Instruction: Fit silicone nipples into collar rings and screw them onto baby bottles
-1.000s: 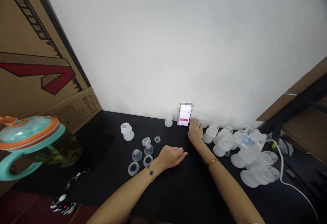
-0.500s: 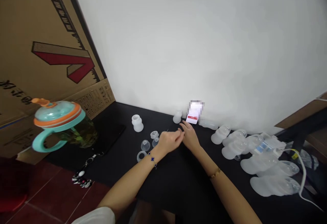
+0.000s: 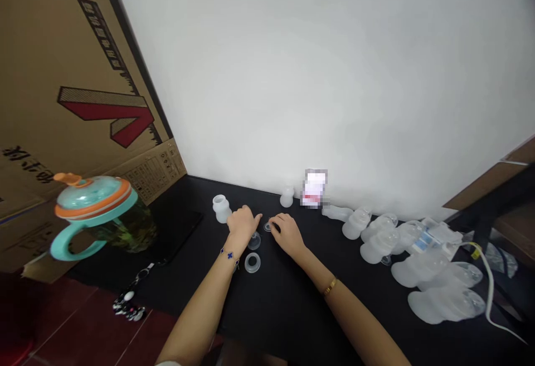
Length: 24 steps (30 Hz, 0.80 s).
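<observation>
A: Where are the hands right now?

B: Mid-frame, on the black surface [image 3: 317, 321]. The left hand [image 3: 243, 222] is curled just above a clear cap [image 3: 253, 240]. The right hand [image 3: 286, 231] has its fingers beside a small clear disc [image 3: 267, 227].

A: Is either one gripping something?

B: Neither shows a firm grip. Both look loosely curved, fingers angled down, but I can't tell whether a small piece is pinched under them.

A: So what looks finished, and what doesn't?

B: Judging from how things lie, the bulk is already massed at the right: frosted bottles [image 3: 434, 306] crowd together toward the lower right of the frame. Still apart from that group are the cap, the disc and a clear ring [image 3: 252, 263] just below them. A white flask [image 3: 221, 208] and a smaller white flask [image 3: 286, 197] also stand apart, back near the wall [image 3: 267, 104].

A: Anything else close by?

B: A mug with a teal handle [image 3: 94, 194] stands at the left edge of the surface, in front of a cardboard box [image 3: 112, 76].
</observation>
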Tool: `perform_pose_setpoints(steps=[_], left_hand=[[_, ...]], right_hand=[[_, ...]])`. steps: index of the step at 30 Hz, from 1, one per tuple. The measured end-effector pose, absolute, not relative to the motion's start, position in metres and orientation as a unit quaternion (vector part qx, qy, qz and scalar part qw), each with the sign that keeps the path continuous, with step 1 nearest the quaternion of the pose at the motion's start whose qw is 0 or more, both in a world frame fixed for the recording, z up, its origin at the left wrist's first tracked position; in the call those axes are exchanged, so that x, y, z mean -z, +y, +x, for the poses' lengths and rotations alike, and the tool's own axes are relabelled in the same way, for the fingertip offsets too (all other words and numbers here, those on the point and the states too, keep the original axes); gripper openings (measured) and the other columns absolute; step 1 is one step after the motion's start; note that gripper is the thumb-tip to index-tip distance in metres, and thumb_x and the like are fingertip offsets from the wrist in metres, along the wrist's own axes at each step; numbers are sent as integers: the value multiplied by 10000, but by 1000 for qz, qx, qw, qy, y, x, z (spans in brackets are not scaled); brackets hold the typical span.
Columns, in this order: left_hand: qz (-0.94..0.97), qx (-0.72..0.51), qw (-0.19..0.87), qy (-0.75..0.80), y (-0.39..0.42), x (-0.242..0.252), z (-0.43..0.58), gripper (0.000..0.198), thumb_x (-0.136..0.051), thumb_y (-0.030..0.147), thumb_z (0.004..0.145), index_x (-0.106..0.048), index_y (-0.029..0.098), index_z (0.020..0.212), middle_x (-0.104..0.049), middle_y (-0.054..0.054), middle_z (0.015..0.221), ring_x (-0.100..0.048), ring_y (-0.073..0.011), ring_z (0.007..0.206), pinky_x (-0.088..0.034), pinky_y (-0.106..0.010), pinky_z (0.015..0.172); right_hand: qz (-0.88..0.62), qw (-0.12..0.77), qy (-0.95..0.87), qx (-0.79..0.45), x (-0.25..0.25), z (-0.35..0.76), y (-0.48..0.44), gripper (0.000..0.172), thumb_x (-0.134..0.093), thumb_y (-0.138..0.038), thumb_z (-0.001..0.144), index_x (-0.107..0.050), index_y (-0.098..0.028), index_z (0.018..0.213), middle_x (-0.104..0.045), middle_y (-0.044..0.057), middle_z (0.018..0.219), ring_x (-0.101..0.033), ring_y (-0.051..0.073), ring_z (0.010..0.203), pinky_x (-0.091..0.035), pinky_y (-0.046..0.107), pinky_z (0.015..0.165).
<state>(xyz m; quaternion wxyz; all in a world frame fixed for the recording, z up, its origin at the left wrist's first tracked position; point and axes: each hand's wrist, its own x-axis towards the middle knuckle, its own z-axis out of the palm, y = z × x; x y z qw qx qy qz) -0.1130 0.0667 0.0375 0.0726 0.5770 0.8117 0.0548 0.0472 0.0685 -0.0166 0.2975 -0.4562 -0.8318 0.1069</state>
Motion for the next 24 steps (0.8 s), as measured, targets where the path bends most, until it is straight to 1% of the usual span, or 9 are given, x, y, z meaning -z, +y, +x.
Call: perform_pose_setpoints(steps=[4,7,9,10,13,16,18,21,24], left_hand=[[595,-39,76,799,65,-31,-107,568,-667,543,859,-626,61,1155,-689,-245,1123,-677,-366,1074,-510,-374,828],[617,-33,85,781,66,-29,-107,499,-708,461,841,-619,90,1162,-652,-221,1186,-670,-351,1089,-506,-358,823],[630,-41,90,770,67,-30,-108,420,-689,422,859,-621,112,1133,-640,-194,1181,-674,-343,1069,-502,-355,802],[638,-52,90,763,68,-30,-108,381,-673,417,871,-621,124,1110,-637,-177,1170,-679,-336,1046,-499,-355,788],[673,-112,80,727,69,-31,-105,301,-638,430,902,-610,166,1045,-631,-118,1115,-690,-290,951,-487,-344,753],[714,-192,66,670,66,-29,-96,250,-645,412,908,-590,195,1019,-622,-70,1085,-678,-240,897,-482,-323,738],[735,-241,63,631,63,-26,-88,222,-659,376,903,-577,207,1021,-618,-49,1089,-668,-218,886,-485,-311,732],[766,-286,70,571,58,-19,-78,210,-675,326,891,-562,224,1035,-615,-29,1087,-656,-198,871,-499,-301,722],[789,-323,69,518,55,-12,-70,217,-676,259,882,-553,235,1059,-613,-26,1116,-650,-203,943,-526,-311,773]], right_hand=[[-456,324,-818,-136,14,61,66,142,-583,-128,915,-678,-224,872,-691,51,942,-605,222,895,-457,354,844],[-448,359,-803,-160,10,75,63,151,-556,-139,920,-671,-226,876,-683,52,936,-612,224,901,-462,355,856],[-452,384,-784,-182,8,86,60,146,-548,-173,925,-675,-229,879,-679,50,927,-619,220,885,-468,344,832],[-457,395,-773,-192,7,91,59,149,-544,-194,928,-679,-230,876,-677,47,913,-622,217,865,-469,336,813],[-494,417,-730,-219,6,106,54,154,-560,-294,928,-691,-237,873,-663,22,796,-604,200,725,-459,321,725],[-526,435,-673,-286,5,118,47,181,-581,-385,915,-691,-240,911,-653,-4,698,-601,189,638,-453,306,657],[-529,451,-637,-334,4,125,43,201,-599,-420,899,-684,-238,916,-677,-1,714,-623,189,638,-467,302,648],[-526,469,-604,-371,3,133,38,221,-649,-444,865,-689,-234,922,-734,20,829,-661,191,670,-494,314,684],[-520,486,-583,-392,5,140,34,249,-691,-460,829,-708,-225,911,-744,34,899,-688,201,693,-508,336,713]])
